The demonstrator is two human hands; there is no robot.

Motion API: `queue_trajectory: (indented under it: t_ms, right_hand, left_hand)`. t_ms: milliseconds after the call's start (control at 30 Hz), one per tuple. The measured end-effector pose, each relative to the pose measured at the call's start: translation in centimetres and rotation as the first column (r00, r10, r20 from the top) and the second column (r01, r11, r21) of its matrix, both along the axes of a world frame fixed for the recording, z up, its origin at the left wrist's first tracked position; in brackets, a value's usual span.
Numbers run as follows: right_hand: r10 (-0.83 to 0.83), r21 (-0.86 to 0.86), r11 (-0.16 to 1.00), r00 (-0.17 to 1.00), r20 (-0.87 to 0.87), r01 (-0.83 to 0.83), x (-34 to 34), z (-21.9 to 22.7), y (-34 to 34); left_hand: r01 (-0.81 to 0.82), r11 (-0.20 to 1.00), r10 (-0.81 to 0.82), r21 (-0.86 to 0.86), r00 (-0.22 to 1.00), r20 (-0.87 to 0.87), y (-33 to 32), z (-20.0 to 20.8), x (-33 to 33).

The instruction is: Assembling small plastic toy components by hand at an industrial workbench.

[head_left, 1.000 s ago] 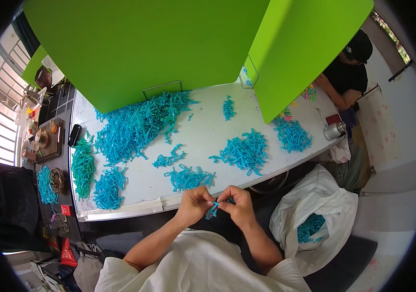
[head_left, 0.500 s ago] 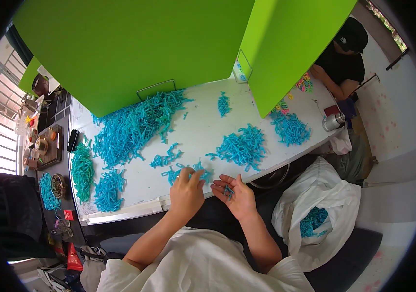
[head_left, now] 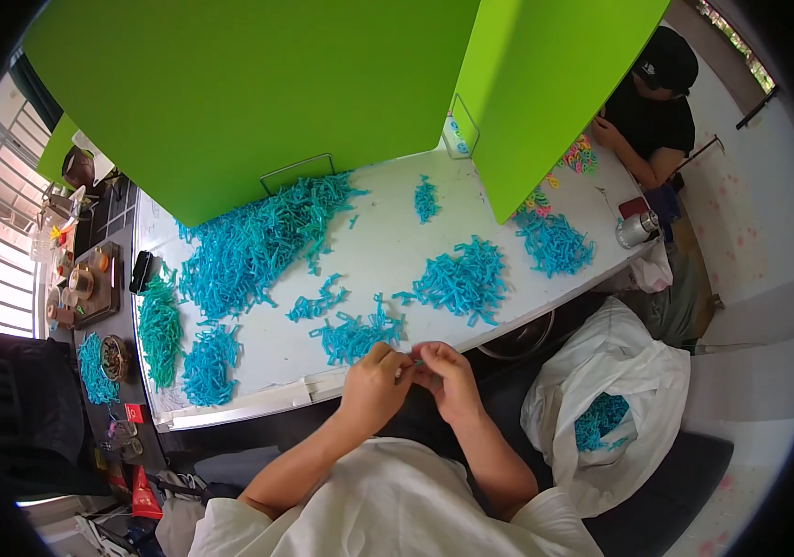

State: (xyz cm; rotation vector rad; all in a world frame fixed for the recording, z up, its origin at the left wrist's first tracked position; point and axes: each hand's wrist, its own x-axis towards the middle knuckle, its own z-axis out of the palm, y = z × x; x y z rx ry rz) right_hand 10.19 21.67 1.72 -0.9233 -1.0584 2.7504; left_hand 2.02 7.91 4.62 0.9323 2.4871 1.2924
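Observation:
My left hand (head_left: 375,379) and my right hand (head_left: 451,381) meet at the table's near edge, fingertips pressed together. A sliver of a small blue plastic piece (head_left: 415,363) shows between them; its exact shape is hidden by the fingers. Both hands are closed, the right one curled with its palm turned away from sight. Just beyond my left hand lies a small pile of blue plastic pieces (head_left: 360,336), narrow and strip-like. A larger blue heap (head_left: 460,280) sits farther to the right.
A big blue heap (head_left: 248,246) rests against the green partition (head_left: 258,102). Green pieces (head_left: 159,330) lie at the left edge. An open white sack (head_left: 643,371) holding blue pieces stands at right. Beyond the second green panel (head_left: 555,84) sits another person (head_left: 661,121) near a metal flask (head_left: 636,229).
My left hand has left the small pile and come right and nearer. My right hand, open earlier with blue pieces on its palm, has closed and turned to meet it.

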Motion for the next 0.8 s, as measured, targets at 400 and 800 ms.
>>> queue_trajectory:
  t_ms: [400, 800]
  right_hand:
    - [0.365, 0.435, 0.813, 0.92, 0.139, -0.388, 1.9, -0.7, 4.3]
    - [0.113, 0.319, 0.936, 0.984, 0.135, -0.151, 2.3, 0.2, 3.6]
  left_hand:
    - [0.566, 0.795, -0.606, -0.22, 0.761, -0.23, 1.9, 1.5, -4.9]
    - [0.298, 0.891, -0.432, -0.343, 0.791, -0.433, 8.7, -4.2, -10.7]
